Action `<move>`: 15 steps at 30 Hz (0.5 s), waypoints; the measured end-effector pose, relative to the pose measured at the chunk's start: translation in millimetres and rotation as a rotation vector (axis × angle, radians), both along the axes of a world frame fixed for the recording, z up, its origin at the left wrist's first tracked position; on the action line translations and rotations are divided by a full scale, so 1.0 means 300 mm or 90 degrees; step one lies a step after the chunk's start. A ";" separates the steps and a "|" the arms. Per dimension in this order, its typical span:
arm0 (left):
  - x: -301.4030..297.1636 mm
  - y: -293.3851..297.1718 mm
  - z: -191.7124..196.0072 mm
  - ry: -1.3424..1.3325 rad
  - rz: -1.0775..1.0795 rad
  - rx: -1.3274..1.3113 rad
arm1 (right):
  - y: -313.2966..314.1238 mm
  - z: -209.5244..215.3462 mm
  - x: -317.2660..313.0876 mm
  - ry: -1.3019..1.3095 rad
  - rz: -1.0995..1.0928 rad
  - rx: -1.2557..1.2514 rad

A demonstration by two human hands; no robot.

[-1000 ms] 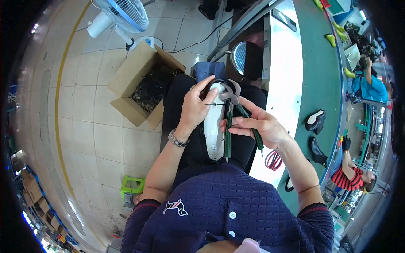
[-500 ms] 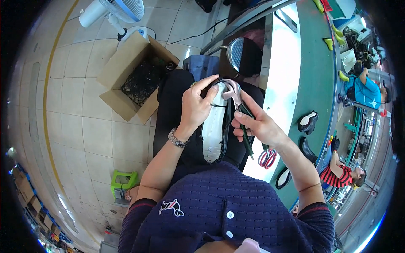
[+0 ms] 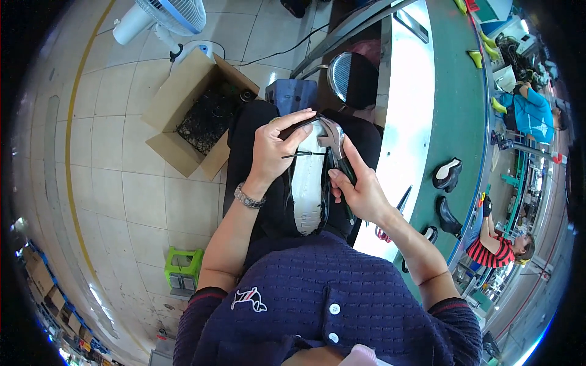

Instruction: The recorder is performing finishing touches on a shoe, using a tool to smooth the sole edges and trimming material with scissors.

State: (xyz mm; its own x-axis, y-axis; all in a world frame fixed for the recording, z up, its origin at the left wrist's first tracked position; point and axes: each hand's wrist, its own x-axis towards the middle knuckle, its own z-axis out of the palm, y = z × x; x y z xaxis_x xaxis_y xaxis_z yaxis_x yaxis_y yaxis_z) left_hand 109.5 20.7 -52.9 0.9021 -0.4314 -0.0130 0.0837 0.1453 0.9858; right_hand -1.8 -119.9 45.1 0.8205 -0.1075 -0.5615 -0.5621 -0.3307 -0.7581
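Since the earliest frame, the green handles of the pincers [image 3: 332,135], then spread wide, have been drawn together, and the fingers of the right hand [image 3: 365,190] have been brought in around them. The shoe [image 3: 308,189] is held lengthwise on the dark-trousered lap, its whitish underside turned upward and its dark edges seen along both sides. Its far end is grasped by the left hand [image 3: 274,148], with the thumb laid over the underside and the fingers wrapped around the outer edge; a thin dark strip [image 3: 304,154] is stretched across the underside just below that thumb. The pincers are gripped by the right hand, and their metal head is set against the right side of the shoe's far end; whether material is pinched in the jaws cannot be told. To the left, an open cardboard box [image 3: 165,113] is placed on the tiled floor, with a dark tangle [image 3: 204,125] contained in it, and a green stool [image 3: 190,261] is seen nearer the body. To the right, two dark shoes [image 3: 448,210] are laid on the green surface [image 3: 455,104] of the bench, and a phone [image 3: 411,26] is rested on its pale strip.
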 end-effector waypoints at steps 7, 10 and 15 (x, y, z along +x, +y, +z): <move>0.014 0.027 0.006 0.147 -0.078 -0.047 | -0.047 0.087 0.047 0.006 0.184 -0.169; 0.016 -0.001 0.022 0.196 -0.041 -0.038 | -0.036 0.096 0.063 0.025 0.195 -0.221; 0.019 -0.018 0.030 0.167 0.009 0.005 | -0.058 0.193 0.109 0.036 0.277 -0.283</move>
